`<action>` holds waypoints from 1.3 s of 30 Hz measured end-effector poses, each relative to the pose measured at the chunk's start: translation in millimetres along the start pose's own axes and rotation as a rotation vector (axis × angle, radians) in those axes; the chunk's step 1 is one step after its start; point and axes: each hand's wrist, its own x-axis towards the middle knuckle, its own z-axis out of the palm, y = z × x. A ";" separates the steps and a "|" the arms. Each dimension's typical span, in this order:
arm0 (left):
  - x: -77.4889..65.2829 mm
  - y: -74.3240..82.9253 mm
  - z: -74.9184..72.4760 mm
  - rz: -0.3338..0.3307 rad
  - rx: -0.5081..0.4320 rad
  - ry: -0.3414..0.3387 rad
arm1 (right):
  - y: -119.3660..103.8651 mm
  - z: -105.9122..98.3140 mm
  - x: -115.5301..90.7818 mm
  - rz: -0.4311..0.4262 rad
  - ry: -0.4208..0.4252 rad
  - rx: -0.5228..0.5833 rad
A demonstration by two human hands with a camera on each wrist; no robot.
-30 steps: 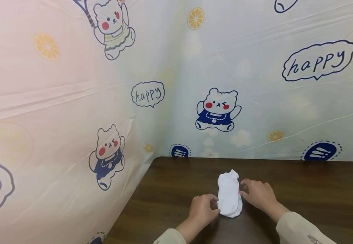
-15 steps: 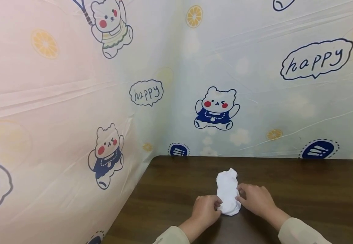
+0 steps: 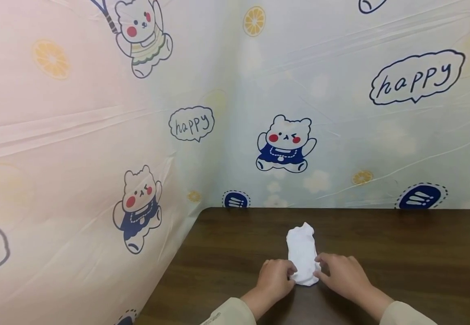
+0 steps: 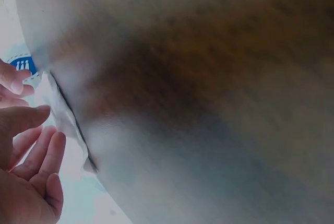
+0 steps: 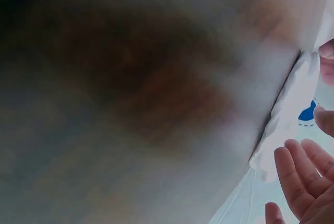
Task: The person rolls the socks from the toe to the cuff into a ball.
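A pair of white socks [image 3: 301, 253] seems to lie flat in a stack on the dark brown table, with an under layer showing along the near right edge. My left hand [image 3: 274, 280] is at the near left edge, fingertips touching or just over the cloth. At the near right edge is my right hand [image 3: 344, 275], thumb and forefinger apart beside the fabric. Both wrist views show relaxed fingers: the left hand [image 4: 31, 166] and the right hand [image 5: 308, 182] have a gap between thumb and fingers, the socks [image 4: 65, 125] behind them.
The wooden table [image 3: 421, 253] reaches back to a pale cloth curtain [image 3: 340, 149] printed with bears, orange slices and "happy" bubbles. Another curtain side [image 3: 64, 180] runs along the table's left edge. Light sleeves cover both forearms.
My right hand has moved nearer, along the socks' right edge towards their near end. My left hand has shifted slightly right onto the near left edge. The socks stay in place.
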 end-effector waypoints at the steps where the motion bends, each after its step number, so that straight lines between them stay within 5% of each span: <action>1: 0.6 0.1 0.6 0.004 0.008 0.000 | -0.7 -0.2 -1.4 0.007 -0.004 0.006; 17: 8.5 1.3 9.7 -0.017 0.046 -0.064 | -12.7 -2.8 -15.1 0.018 -0.010 0.065; 30: 11.6 5.2 10.4 0.066 0.190 -0.055 | -12.9 -1.9 -22.4 -0.058 0.044 0.050; 39: 14.3 5.4 10.0 0.094 0.188 -0.056 | -13.6 -3.7 -18.3 -0.114 0.111 -0.013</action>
